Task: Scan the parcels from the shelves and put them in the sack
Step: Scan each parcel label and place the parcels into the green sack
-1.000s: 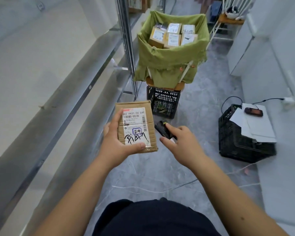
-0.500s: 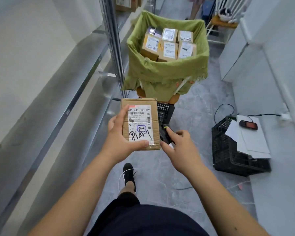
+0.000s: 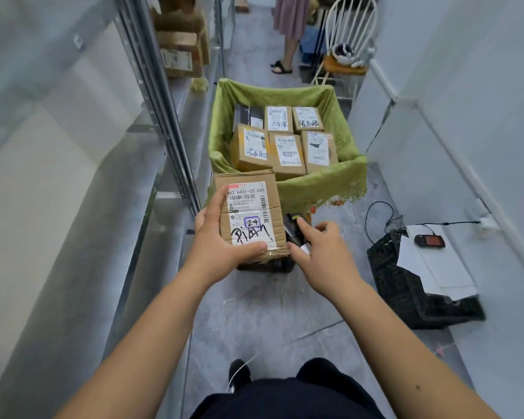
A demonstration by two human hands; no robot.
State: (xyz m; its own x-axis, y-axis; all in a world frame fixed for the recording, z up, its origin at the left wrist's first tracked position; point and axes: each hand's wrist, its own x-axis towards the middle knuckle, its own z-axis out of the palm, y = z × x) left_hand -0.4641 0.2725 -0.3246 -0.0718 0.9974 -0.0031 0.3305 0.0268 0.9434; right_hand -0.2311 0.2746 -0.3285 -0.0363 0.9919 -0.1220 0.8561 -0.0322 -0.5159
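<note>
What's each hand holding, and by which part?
Left hand grips the labelled parcel by its left side and near edge. Right hand holds the black scanner by its body.

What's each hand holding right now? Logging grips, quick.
Left hand: grips the cardboard parcel.
Right hand: holds the black scanner.

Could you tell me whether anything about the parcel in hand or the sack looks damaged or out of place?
The parcel the left hand holds is creased along its right edge, its bottom tape wrinkled. The boxes in the green sack sit tidily.
</note>
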